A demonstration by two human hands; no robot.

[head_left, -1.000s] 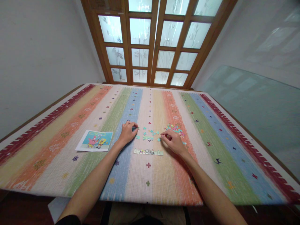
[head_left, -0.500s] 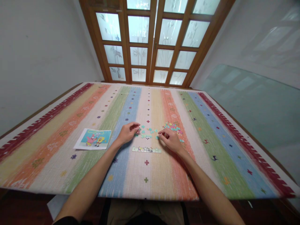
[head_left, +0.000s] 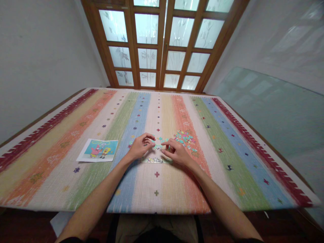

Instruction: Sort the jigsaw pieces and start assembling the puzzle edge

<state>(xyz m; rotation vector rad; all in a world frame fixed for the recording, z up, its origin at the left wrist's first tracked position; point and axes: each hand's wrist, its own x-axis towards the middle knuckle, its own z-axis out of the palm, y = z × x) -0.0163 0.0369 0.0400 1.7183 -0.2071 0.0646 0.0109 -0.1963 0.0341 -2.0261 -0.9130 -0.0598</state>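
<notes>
My left hand [head_left: 140,147] and my right hand [head_left: 175,152] meet over a small cluster of joined teal puzzle pieces [head_left: 158,146], fingertips pinching at it from both sides. Just below my hands lies an assembled strip of puzzle pieces [head_left: 155,160]. A heap of loose teal and pink puzzle pieces [head_left: 184,137] lies to the right of my right hand. Whether each hand holds a separate piece is hidden by the fingers.
A printed cartoon reference picture [head_left: 98,150] lies flat to the left. The table carries a striped multicoloured cloth [head_left: 76,135]. A wooden glazed door [head_left: 159,44] stands behind, and a glass pane [head_left: 273,111] leans at the right wall.
Both hands have drawn together toward the middle, above the assembled strip. The right hand moved left and the left hand moved right and slightly nearer. The view has shifted a little.
</notes>
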